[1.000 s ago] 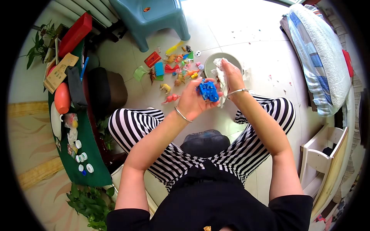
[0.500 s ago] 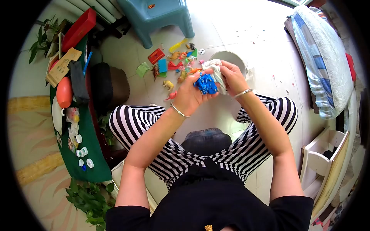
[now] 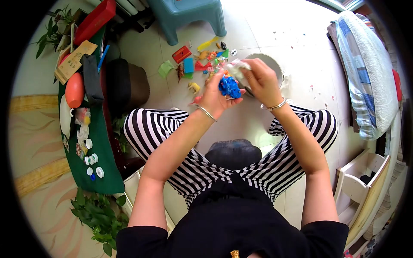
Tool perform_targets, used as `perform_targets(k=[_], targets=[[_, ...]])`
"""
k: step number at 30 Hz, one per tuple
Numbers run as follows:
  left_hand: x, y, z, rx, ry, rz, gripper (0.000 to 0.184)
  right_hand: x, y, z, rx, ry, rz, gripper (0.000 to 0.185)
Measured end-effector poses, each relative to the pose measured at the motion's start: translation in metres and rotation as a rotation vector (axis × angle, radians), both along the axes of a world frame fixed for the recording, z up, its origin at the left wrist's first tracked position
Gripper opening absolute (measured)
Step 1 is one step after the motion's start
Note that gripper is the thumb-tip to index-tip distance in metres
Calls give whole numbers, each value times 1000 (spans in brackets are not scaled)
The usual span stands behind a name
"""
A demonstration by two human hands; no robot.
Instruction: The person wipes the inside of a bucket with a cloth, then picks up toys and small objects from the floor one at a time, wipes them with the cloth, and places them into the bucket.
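A blue plastic toy figure [image 3: 229,87] rests in my left hand [image 3: 214,97], held by the palm and fingers; its exact kind is too small to make out. My right hand [image 3: 263,82] pinches a crumpled white cloth [image 3: 238,69] just above the toy. Below and behind my right hand stands a round pale bucket [image 3: 278,69]. Beyond my left hand, small toys lie scattered on the floor, among them a yellow toy animal [image 3: 194,87], a brown toy dinosaur [image 3: 180,73], a blue block [image 3: 188,65] and a red piece [image 3: 181,54].
A blue-grey plastic stool [image 3: 189,17] stands at the far side. On the left is a green-topped table [image 3: 107,182] with white caps, a red bottle and boxes. A cushion [image 3: 365,73] and a white wooden rack [image 3: 359,182] are on the right. Scraps dot the tiles.
The white cloth has come up off the blue toy, lifted by my right hand. My left hand still holds the toy. The whole view has shifted slightly.
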State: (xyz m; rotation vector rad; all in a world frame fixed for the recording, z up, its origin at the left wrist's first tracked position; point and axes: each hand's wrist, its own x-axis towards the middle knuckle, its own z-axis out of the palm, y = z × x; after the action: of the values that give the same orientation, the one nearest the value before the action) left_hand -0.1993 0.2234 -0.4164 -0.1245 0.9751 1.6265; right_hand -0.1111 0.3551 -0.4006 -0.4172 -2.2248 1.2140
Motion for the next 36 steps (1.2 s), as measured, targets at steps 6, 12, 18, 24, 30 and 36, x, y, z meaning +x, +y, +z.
perform_targets(k=[6, 12, 18, 24, 30, 36], targets=[[-11, 3, -15, 41, 78, 47, 38, 18, -13, 0, 195, -88, 208, 17], [3, 4, -14, -75, 232, -6, 43, 4, -6, 4, 127, 21, 158, 12], [-3, 4, 2, -97, 326, -86, 43, 8, 14, 1, -57, -67, 37, 15], [-6, 5, -5, 35, 66, -49, 42, 4, 14, -9, -217, -128, 54, 16], [-11, 7, -25, 161, -166, 4, 34, -2, -13, -15, -231, -59, 69, 20], [-21, 5, -28, 296, -444, 157, 38, 0, -16, -5, -307, -45, 114, 18]])
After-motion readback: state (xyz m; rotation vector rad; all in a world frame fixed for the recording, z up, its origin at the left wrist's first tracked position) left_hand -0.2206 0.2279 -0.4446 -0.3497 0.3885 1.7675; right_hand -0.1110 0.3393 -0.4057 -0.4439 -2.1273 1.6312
